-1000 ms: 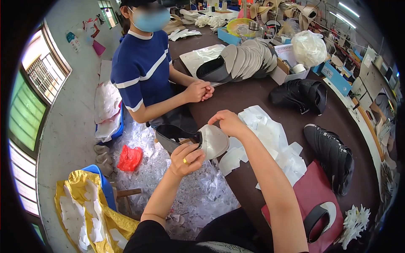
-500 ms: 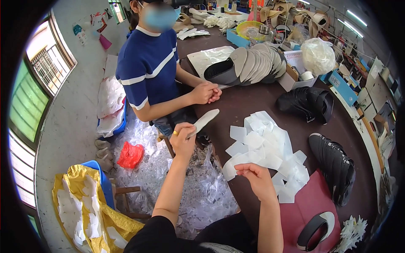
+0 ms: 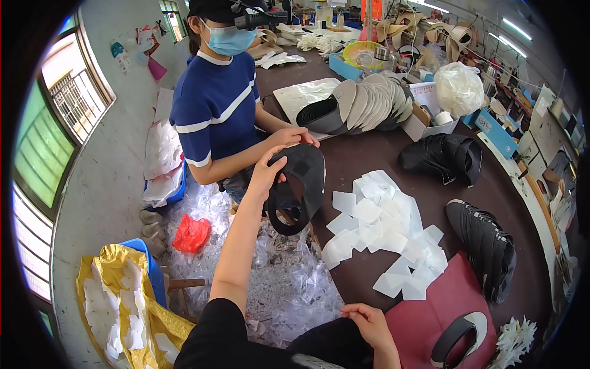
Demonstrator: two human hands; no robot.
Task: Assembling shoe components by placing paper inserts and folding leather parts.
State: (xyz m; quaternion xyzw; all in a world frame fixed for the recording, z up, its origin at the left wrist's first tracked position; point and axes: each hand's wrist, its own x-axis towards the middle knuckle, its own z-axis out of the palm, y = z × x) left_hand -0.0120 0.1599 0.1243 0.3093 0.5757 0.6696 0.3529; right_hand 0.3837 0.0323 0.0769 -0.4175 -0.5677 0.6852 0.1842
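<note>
Raised over the table's left edge, my left hand point(image 3: 267, 172) grips a black shoe upper point(image 3: 305, 162), a curved piece with a wide opening and a narrow band at its lower end. Its dark face is turned toward me. Low by the table's near edge is my right hand point(image 3: 367, 326), its fingers curled together and nothing visible in them. Ahead of that hand lies a loose heap of thin white sheet pieces point(image 3: 375, 215). Another shoe upper point(image 3: 453, 340), black with a pale lining, rests on a dark red sheet point(image 3: 412, 320) to the right.
A co-worker point(image 3: 215, 117) sits across on the left, hands together at the table's edge. Stacked uppers point(image 3: 369, 101) lie beyond the heap; two more black stacks point(image 3: 485, 246) stand at the right. A yellow sack point(image 3: 117, 301) and plastic scraps point(image 3: 270, 283) are on the floor.
My left hand has turned the upper from edge-on to its dark face and moved slightly farther away. My right hand has drawn back from the white pieces toward me.
</note>
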